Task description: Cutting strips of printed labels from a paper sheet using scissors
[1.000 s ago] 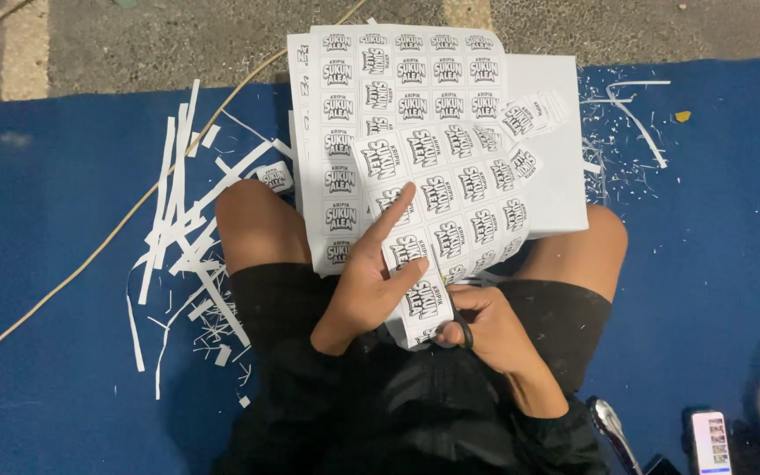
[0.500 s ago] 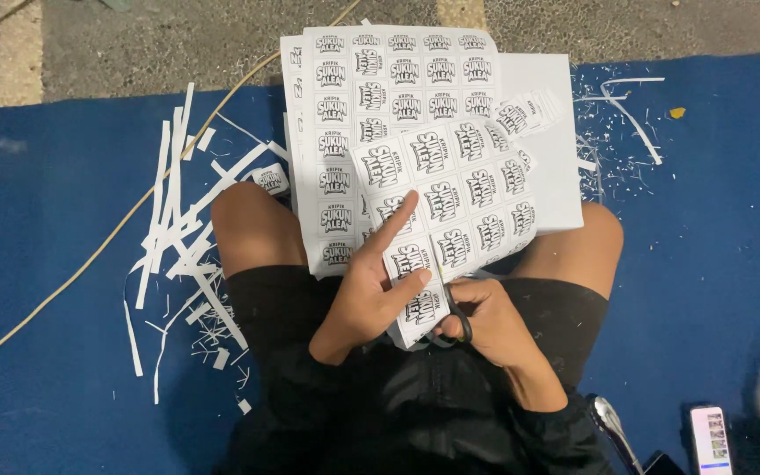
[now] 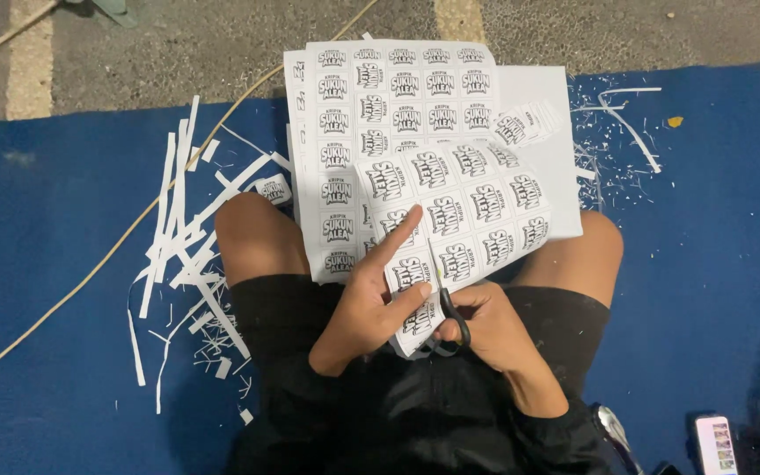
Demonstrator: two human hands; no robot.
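Note:
My left hand [image 3: 369, 297] pinches the near end of a curved white sheet of printed round labels [image 3: 472, 207], index finger stretched up along it. My right hand [image 3: 496, 332] grips black-handled scissors [image 3: 450, 318] whose blades bite into the sheet's lower edge between two label columns. Beneath lies a flat stack of similar label sheets [image 3: 380, 97] resting over my knees. I sit cross-legged in black shorts.
Several white paper strips and offcuts [image 3: 188, 230] litter the blue mat [image 3: 63, 264] on my left; finer scraps [image 3: 619, 114] lie at the upper right. A thin cord [image 3: 90, 274] runs diagonally across the mat. A phone [image 3: 716, 444] lies at lower right.
The held sheet has curled and shifted slightly right as the scissors advanced up into it. Both hands stay in about the same place.

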